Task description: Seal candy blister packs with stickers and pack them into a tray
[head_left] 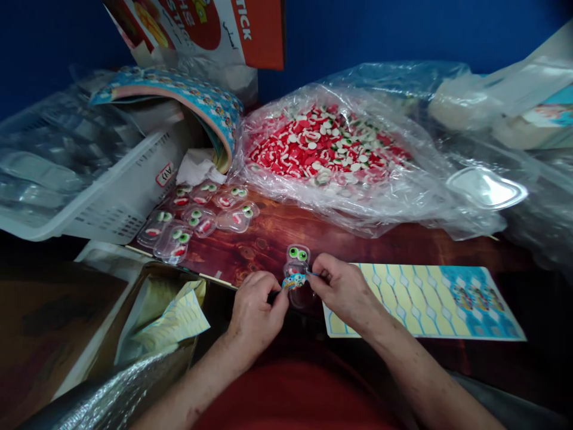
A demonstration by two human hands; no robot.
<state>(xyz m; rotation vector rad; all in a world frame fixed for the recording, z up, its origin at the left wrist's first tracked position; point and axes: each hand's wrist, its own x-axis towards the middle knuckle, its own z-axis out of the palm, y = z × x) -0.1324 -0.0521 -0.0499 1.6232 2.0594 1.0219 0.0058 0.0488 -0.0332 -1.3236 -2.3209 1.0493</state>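
Note:
A clear plastic blister pack (299,253) with two green eye candies and a red mouth piece lies at the table's front edge. Across its narrow middle runs a blue patterned sticker (294,281). My left hand (259,301) pinches the sticker's left end between thumb and fingers. At the other end, my right hand (339,286) has its fingertips closed on the sticker. Beneath my right wrist lies a yellow backing sheet (416,298), with several blue stickers left on its right end.
Several filled clear packs (201,221) lie at the left beside a white basket (120,185) of plastic packs. Behind is a bag of red and white candies (322,143). A sticker roll (179,89) curls at the back left. An open box (156,322) holds used backing paper.

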